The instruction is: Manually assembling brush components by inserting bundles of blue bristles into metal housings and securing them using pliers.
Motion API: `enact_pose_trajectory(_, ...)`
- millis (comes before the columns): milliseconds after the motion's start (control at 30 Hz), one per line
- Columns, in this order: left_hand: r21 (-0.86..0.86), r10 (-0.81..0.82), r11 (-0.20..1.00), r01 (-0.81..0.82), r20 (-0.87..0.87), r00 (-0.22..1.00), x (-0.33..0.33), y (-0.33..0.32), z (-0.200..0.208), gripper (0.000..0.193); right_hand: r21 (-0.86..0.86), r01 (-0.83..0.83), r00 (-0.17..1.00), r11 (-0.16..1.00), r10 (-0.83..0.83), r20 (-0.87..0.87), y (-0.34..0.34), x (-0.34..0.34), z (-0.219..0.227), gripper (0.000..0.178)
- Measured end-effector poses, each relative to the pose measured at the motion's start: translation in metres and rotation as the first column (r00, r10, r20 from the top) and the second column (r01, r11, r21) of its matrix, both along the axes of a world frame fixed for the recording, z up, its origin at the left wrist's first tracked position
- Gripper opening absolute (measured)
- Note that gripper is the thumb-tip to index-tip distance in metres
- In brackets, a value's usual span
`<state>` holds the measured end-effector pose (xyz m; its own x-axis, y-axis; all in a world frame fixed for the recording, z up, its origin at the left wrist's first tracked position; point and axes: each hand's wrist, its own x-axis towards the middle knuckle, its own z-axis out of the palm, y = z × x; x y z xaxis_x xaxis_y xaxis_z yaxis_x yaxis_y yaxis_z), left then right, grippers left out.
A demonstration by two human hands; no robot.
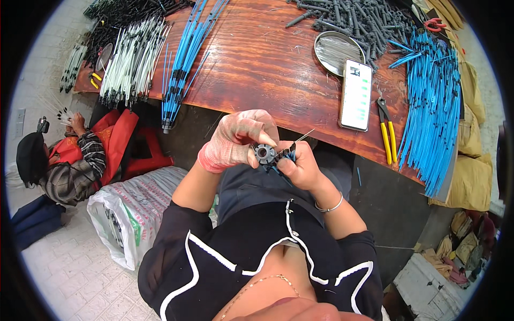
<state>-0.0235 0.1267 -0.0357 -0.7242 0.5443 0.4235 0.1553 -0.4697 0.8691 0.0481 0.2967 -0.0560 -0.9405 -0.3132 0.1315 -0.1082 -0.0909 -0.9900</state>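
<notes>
**Hands at the near table edge: grey hub and blue-black rods**

Packages: a white woven sack point(126, 214) with faint red and green print stands on the floor at near left, its mouth open. A red bag or cloth point(120, 142) sits just beyond it, beside a seated co-worker point(64, 160) in a plaid top at far left. Tan sacks point(471, 176) are stacked at the right end of the table.

Left hand point(235, 142): gloved in worn pinkish fabric, curled over from above, thumb and fingers closed around a small grey hub point(264, 153) with a round centre hole. Right hand point(300, 163): bare, bracelet at the wrist, pinching a short cluster of blue-and-black rods point(281, 160) against the hub's right side; a thin wire tip pokes out toward the table. Both grips are tight on their parts. The hub is held in the air over the lap, just in front of the table edge.

Surface: a reddish-brown wooden table point(267, 69). On it, from left: white rods point(134, 59), a fan of blue rods point(184, 59), a round metal dish point(336, 51), a smartphone point(356, 95) (screen lit), yellow-handled pliers point(388, 134), a large sheaf of blue rods point(433, 107), and a heap of grey rods point(348, 18) at the far side. Floor is pale tile point(69, 273).
</notes>
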Motion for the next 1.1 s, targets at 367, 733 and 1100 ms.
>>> enact_pose_trajectory(367, -0.356, 0.28, 0.92, -0.165, 0.303, 0.911, -0.006, 0.005, 0.018, 0.03, -0.03, 0.121, 0.988, 0.992, -0.117, 0.102, 0.005, -0.005, -0.02, 0.047)
enact_pose_trajectory(733, -0.51, 0.502, 0.734, -0.449, -0.037, 0.864, 0.017, 0.016, 0.028, 0.014, 0.045, 0.507, 0.861, 0.861, -0.503, -0.069, -0.021, -0.002, -0.017, 0.033)
enact_pose_trajectory(1100, -0.516, 0.521, 0.728, -0.452, -0.012, 0.854, 0.017, 0.007, 0.022, 0.015, 0.076, 0.533, 0.834, 0.842, -0.509, -0.213, -0.015, 0.003, -0.024, 0.025)
